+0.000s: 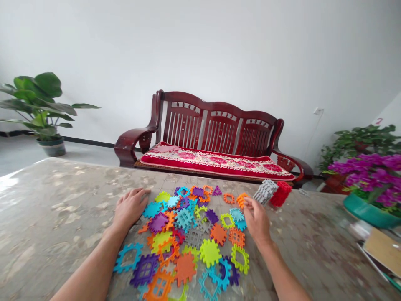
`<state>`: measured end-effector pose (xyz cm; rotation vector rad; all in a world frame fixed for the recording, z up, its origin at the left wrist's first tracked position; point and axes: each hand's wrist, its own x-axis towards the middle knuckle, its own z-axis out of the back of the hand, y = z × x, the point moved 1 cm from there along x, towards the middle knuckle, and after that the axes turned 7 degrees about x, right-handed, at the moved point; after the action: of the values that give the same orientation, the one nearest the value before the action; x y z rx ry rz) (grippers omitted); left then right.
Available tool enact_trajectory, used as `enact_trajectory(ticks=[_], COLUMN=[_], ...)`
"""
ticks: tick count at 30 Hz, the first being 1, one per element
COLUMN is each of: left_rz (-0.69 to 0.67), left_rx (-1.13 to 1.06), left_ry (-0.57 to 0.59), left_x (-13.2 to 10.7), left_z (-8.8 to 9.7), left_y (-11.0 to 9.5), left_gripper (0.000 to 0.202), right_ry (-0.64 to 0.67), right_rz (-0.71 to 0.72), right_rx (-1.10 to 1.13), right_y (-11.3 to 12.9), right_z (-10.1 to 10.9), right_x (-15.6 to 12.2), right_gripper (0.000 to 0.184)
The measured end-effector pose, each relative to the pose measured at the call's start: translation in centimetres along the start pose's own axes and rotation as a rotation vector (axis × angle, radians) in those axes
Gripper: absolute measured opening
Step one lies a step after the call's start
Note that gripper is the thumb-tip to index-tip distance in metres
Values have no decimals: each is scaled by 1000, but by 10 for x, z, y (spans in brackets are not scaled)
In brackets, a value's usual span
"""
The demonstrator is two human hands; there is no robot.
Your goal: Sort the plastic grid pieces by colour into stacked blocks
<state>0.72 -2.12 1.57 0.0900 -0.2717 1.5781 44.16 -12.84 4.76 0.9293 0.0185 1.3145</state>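
A heap of flat, toothed plastic building tiles (191, 234) in many colours lies on the marble-patterned table (56, 209). My left hand (130, 207) rests palm down at the heap's left edge, fingers stretched out, touching a cyan tile (152, 209). My right hand (257, 219) is at the heap's right side with its fingers curled together near an orange tile (242, 199); what they pinch is hidden. Just beyond it stand a grey block (265, 191) and a red block (281, 193) built from tiles, side by side.
A dark red wooden bench (216, 133) with a red floral cushion stands behind the table. A green basin of purple flowers (371, 184) and some papers (382, 251) sit at the table's right. A leafy potted plant (40, 108) is on the floor at the left.
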Motion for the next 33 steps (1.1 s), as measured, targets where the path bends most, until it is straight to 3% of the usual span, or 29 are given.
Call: enact_trajectory(ticks=[6, 13, 18, 21, 25, 29, 33], left_rz=[9, -30, -86, -148, -186, -188, -191], left_rx=[-33, -66, -89, -121, -114, -103, -108], left_ry=[4, 1, 17, 57, 96, 97, 82], left_x=[0, 3, 5, 5, 4, 4, 4], left_z=[0, -4, -7, -8, -7, -7, -9], left_y=[-1, -1, -2, -3, -4, -3, -2], left_gripper=[45, 49, 48, 49, 49, 48, 46], right_ry=[167, 275, 346, 350, 262, 461, 686], right_rz=[83, 144, 197, 194, 269, 306, 335], right_rx=[12, 50, 193, 239, 147, 17, -20], right_y=[-9, -5, 11, 15, 20, 38, 54], right_z=[-30, -72, -80, -73, -74, -101, -124], right_x=[-47, -40, -37, -23, 19, 54, 60], right_gripper=[45, 47, 46, 45, 44, 45, 47])
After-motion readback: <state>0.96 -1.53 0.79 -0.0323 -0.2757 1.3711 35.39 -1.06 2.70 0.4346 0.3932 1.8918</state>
